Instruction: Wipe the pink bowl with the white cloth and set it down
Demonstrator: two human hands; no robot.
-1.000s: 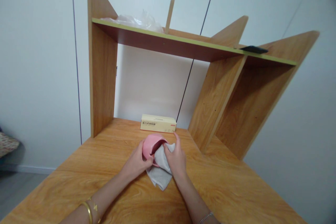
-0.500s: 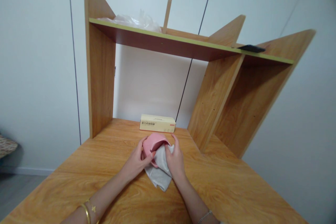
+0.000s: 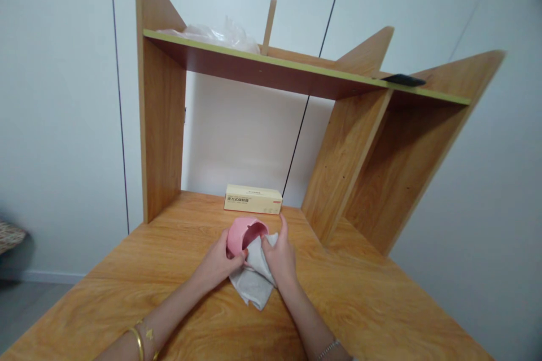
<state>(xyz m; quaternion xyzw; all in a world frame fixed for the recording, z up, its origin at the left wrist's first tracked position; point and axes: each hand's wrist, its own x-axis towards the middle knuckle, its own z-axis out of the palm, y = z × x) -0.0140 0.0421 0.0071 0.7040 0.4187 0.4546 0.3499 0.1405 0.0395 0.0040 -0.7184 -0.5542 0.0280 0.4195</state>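
Note:
A pink bowl [image 3: 237, 235] is tipped on its side above the desk, its opening turned toward the right. My left hand [image 3: 223, 259] grips it from the left, thumb at the rim. In my right hand [image 3: 279, 256] is a light grey cloth [image 3: 254, 285], pinched under the thumb while the index finger points up. Part of the cloth is at the bowl's opening; the rest hangs down over the wood. The fingers behind the bowl and cloth are hidden.
Behind the bowl stands a cream cardboard box [image 3: 253, 198] with printed lettering. A wooden shelf unit [image 3: 163, 124] rises from the desk [image 3: 169, 271]. On its upper board lie a clear plastic bag [image 3: 228, 36] and a flat dark object [image 3: 404, 79].
The bowl has turned a little and shifted slightly left in my left hand. My right hand's index finger has lifted off the bowl's rim. The cloth has shifted slightly left too.

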